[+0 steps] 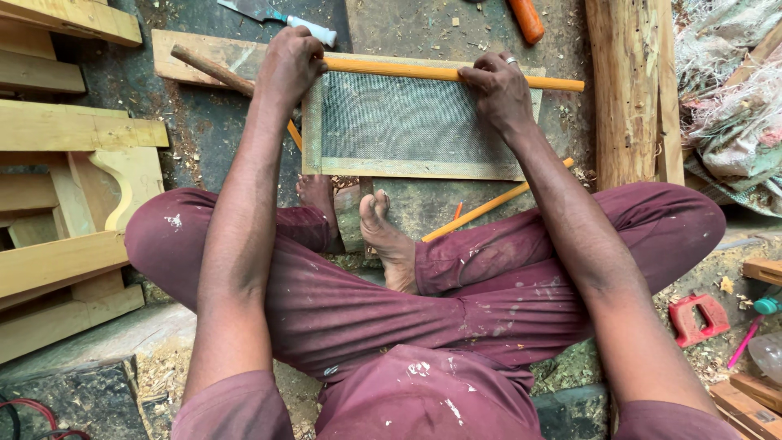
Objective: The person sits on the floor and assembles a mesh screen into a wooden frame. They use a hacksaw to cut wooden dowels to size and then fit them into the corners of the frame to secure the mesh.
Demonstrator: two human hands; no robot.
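Yellow wood is what I see under both hands: a long thin strip lies along the far edge of a mesh frame, which rests flat on the dusty floor just in front of my crossed legs. My left hand is closed over the left end of the strip, the fingers curled together on top of it, at the far left corner of the frame. My right hand presses on the strip further to the right, the fingers bent and close together, their tips on the wood; one finger wears a ring. The right end of the strip goes out past the frame, toward a thick rough beam that stands along the right side. The frame has pale wooden edges and a grey fine net inside. Under its left corner lies a flat board, and a brown round stick crosses this board in a slant. A second yellow strip lies slanted between the frame and my right knee. At the top I see a scraper with a white handle and an orange handle. Pale wooden parts are stacked at the left. A red plastic piece lies near my right leg, among sawdust.
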